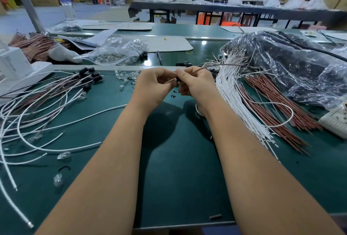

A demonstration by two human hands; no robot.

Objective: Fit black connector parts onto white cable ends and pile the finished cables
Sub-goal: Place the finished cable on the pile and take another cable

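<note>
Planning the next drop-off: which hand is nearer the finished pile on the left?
Left. The left hand is at centre, right of the pile; the right hand is beyond it, further right.

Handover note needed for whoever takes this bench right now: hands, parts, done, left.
Left hand pinches the thin brown-white cable end; right hand grips the small black connector part on it and the cable.
Done: pile of cables with black connectors on the left of the green mat.
Left: bundle of bare white cables and red-brown wires on the right; spare black parts behind the hands.
</note>
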